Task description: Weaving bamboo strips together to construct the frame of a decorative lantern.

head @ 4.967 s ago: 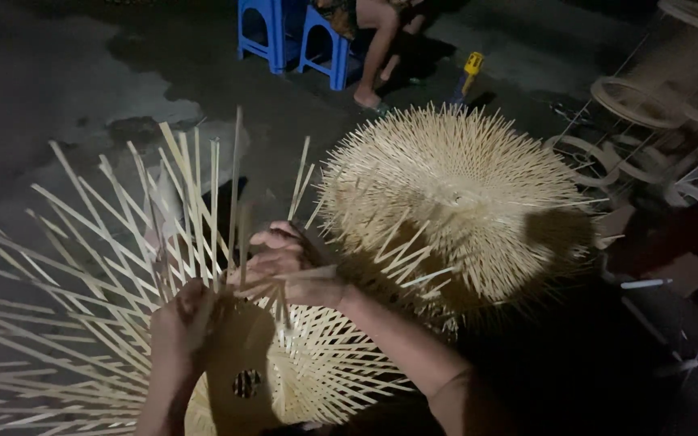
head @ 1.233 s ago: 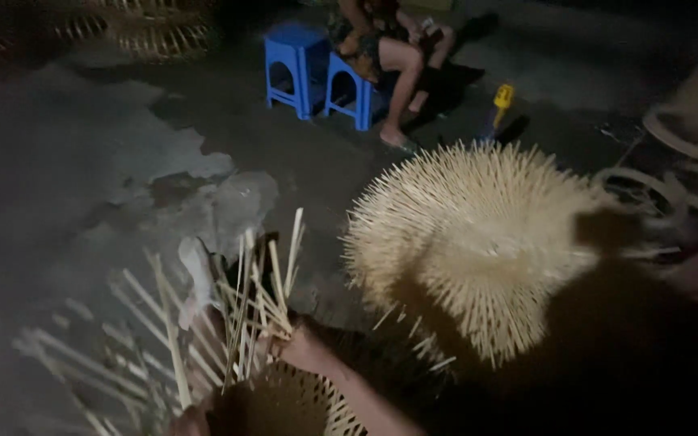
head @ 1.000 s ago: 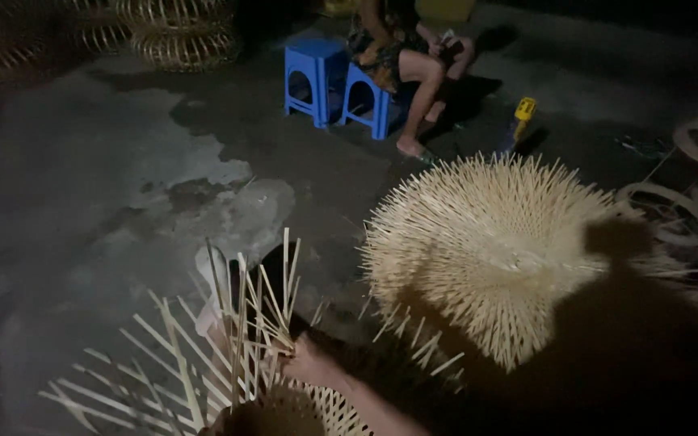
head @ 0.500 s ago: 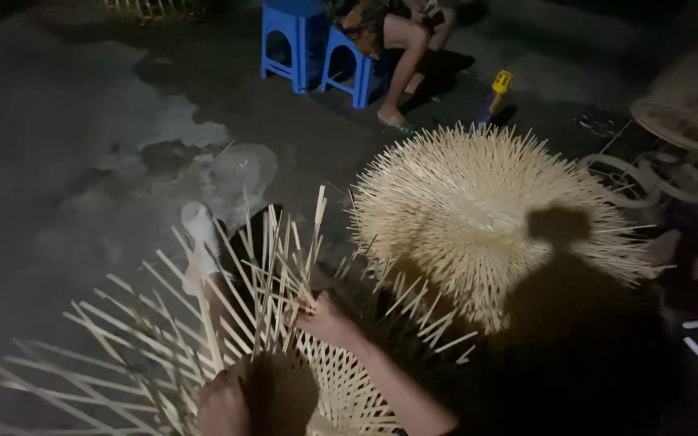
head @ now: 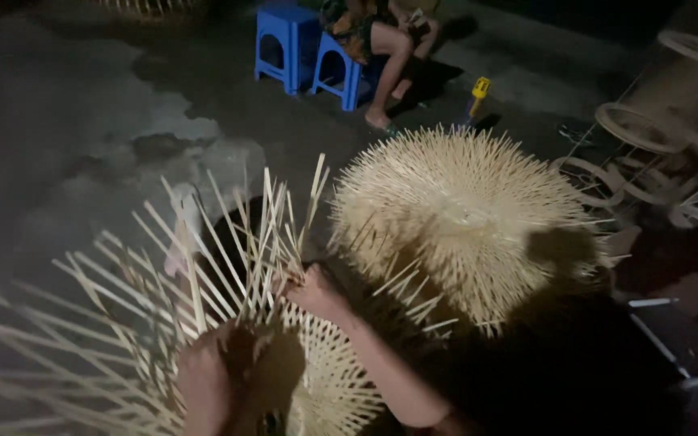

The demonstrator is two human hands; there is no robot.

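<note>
A half-woven bamboo basket sits low in front of me, its pale loose strips fanning up and to the left. My right hand pinches a bunch of upright strips near the basket's rim. My left hand presses on the strips at the rim's left side, fingers curled around them. The woven base lies between my forearms, partly in shadow.
A second, larger unfinished bamboo basket with spiky strips lies to the right. Behind it a person sits on a blue stool beside another blue stool. A small yellow object stands on the concrete floor. Bamboo hoops lie at far right.
The view has dipped and shifted so my basket and both hands are in sight again. My right hand has stayed on the upright strips; my left hand came into view at the rim.
</note>
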